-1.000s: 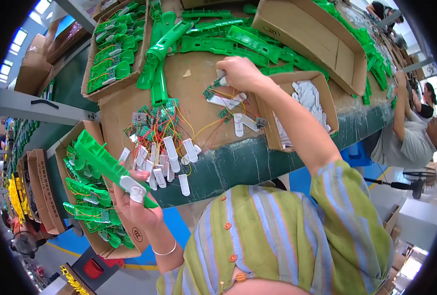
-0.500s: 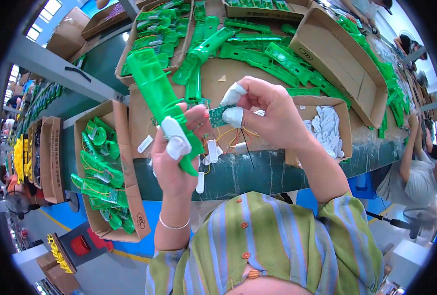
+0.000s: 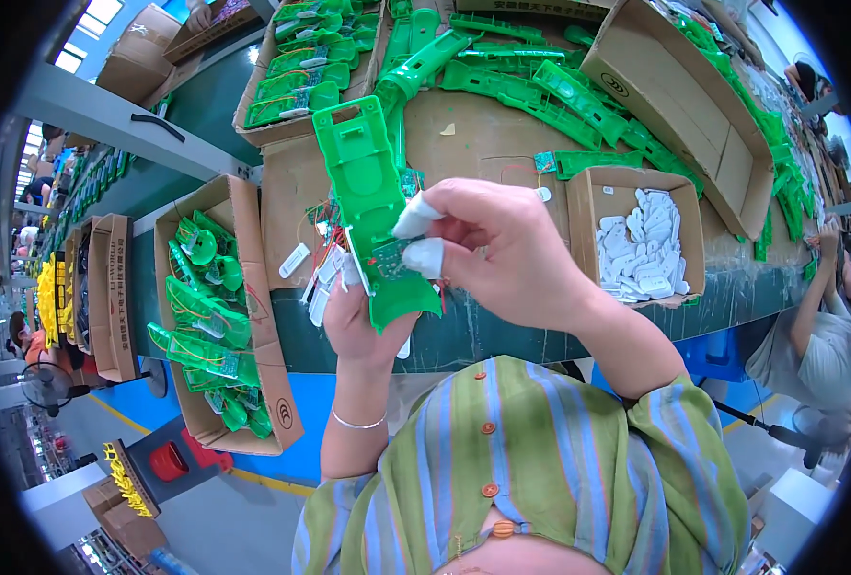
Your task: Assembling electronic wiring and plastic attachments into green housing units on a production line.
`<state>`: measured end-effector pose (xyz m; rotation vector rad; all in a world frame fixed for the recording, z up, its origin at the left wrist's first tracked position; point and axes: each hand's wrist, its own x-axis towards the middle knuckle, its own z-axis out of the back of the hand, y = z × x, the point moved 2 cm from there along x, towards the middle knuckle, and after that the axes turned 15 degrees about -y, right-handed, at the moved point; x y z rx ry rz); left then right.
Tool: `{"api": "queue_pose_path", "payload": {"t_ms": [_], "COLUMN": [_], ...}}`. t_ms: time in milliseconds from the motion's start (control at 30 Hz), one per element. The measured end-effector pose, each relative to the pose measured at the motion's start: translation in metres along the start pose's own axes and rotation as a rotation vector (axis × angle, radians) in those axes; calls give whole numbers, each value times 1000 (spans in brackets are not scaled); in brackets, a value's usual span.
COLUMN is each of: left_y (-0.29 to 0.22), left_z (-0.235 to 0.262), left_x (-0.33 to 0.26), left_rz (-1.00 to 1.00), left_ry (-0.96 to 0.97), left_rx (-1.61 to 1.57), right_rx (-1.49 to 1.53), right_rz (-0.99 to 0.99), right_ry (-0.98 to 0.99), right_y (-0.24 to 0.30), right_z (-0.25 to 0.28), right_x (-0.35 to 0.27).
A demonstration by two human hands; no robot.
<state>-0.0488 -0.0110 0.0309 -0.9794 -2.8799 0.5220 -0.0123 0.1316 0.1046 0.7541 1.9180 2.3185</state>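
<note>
My left hand (image 3: 354, 321) grips a green plastic housing half (image 3: 360, 177) from below, its hollow inner side facing up. White covers sit on some fingertips. My right hand (image 3: 502, 244), with thumb and forefinger capped in white, pinches a small green circuit board (image 3: 389, 266) against the lower part of the housing. Part of the board is hidden under the fingertips. Red wires and white plastic pieces (image 3: 320, 299) lie close behind my left hand.
A carton of white plastic parts (image 3: 641, 244) stands right of my hands. Wired green assemblies fill a carton at left (image 3: 217, 316) and another at the back (image 3: 310, 67). Green housings (image 3: 531, 91) lie across the bench. A tilted carton (image 3: 684, 105) rests at far right.
The housing has turned so its hollow inside shows. My right hand has brought the circuit board left and down into the housing's lower part.
</note>
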Motion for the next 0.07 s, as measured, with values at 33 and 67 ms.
{"api": "queue_pose_path", "payload": {"t_ms": [33,67], "left_y": [1,2], "left_z": [8,10], "left_x": [-1,-2], "left_rz": [-18,-56], "left_ry": [-29,-88], "left_rx": [34,96], "right_rx": [-44,-103], "right_rz": [44,89], "right_ry": [25,35], "right_y": [0,0], "right_z": [-2,-4], "right_x": [-1,-2]}}
